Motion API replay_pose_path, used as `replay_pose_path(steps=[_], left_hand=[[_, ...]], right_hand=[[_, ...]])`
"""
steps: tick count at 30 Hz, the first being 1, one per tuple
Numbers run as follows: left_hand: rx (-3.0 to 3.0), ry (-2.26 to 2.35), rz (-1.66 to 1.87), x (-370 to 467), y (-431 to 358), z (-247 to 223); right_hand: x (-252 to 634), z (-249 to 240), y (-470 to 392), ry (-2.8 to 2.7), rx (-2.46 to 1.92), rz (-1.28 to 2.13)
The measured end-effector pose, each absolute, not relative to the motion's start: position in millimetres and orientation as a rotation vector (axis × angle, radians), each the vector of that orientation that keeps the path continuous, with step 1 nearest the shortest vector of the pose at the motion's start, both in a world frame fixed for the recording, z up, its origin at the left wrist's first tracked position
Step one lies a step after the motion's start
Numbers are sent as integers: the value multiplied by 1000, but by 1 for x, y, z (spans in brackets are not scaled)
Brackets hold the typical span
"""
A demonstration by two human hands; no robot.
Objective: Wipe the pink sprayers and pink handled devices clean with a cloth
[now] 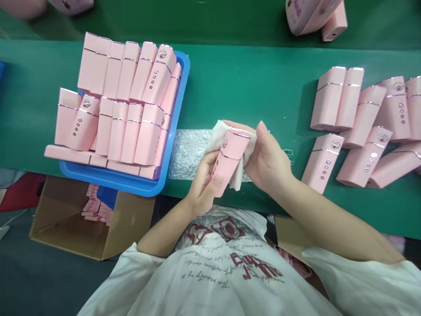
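My left hand (204, 188) is wrapped round the lower part of a pink handheld device (228, 160) with silver bands and small round marks down one side. The device is tilted, its silver-rimmed end pointing away from me. A white cloth (217, 135) lies behind and around that upper end. My right hand (269, 158) is closed on the cloth from the right, thumb raised, and some of its fingers are hidden behind it. Beneath both hands, a sheet of clear bubble wrap (187, 153) lies on the green table (243, 83).
At left, a blue tray (179, 101) holds several similar pink devices in rows. More pink devices (358, 158) stand and lean at right. An open cardboard box (72, 237) with pink pieces is below the table edge. Pink-lilac objects (305, 17) sit at the back.
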State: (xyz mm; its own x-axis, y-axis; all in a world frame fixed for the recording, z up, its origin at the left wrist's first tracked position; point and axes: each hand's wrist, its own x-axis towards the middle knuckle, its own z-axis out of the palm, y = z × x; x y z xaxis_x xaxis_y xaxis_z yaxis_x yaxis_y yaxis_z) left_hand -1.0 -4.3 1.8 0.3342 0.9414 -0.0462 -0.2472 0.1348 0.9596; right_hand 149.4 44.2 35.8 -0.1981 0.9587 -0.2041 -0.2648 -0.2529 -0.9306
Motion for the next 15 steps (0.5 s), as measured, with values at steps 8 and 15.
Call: replay_pose_path(steps=[8, 15], left_hand=[[950, 743, 1064, 0, -2, 8], [827, 804, 1081, 1, 2, 10]], right_hand=[[149, 32, 45, -878, -1015, 1822], [154, 24, 46, -1123, -1115, 1049]])
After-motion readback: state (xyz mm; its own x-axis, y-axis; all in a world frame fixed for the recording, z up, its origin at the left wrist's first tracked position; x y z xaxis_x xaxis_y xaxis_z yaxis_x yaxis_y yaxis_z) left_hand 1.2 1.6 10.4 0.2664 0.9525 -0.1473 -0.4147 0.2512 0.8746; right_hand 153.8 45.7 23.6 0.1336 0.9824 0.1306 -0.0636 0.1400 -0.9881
